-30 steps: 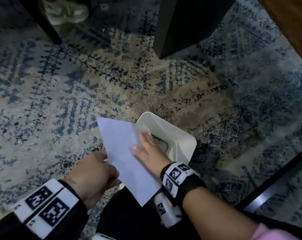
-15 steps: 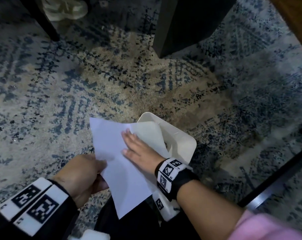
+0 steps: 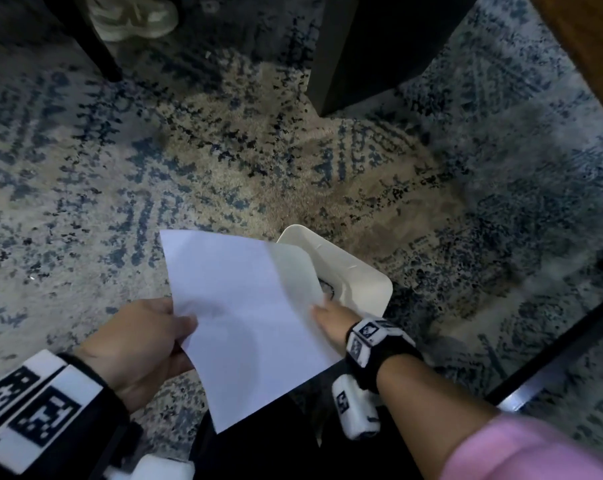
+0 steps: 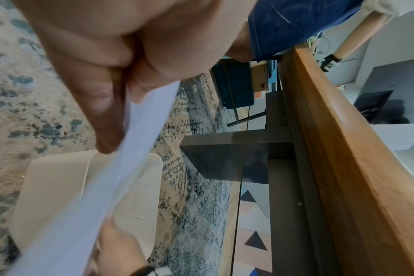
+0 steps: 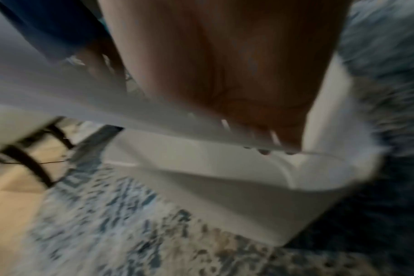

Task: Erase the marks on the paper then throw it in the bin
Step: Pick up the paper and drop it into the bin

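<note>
The white sheet of paper (image 3: 244, 306) hangs level over the patterned rug, its right corner overlapping the white swing-lid bin (image 3: 359, 282). My left hand (image 3: 186, 327) pinches the sheet's left edge between thumb and fingers; the left wrist view shows the same pinch (image 4: 128, 89) on the paper (image 4: 130, 158), with the bin (image 4: 47, 186) below. My right hand (image 3: 324, 313) holds the sheet's right edge over the bin opening, one digit on top and the rest hidden under the sheet. The right wrist view is blurred: palm, paper (image 5: 106, 97) and bin (image 5: 225, 186).
A dark furniture block (image 3: 362, 46) stands on the rug behind the bin. At the far left are a thin dark leg (image 3: 99, 53) and a pale shoe (image 3: 134, 15). A wooden table edge (image 3: 587, 36) runs along the upper right, a dark metal bar (image 3: 552, 351) below it.
My right hand slid from lying flat on the sheet to its right edge near the bin opening. The paper swung wider to the left, and my left hand shifted with it.
</note>
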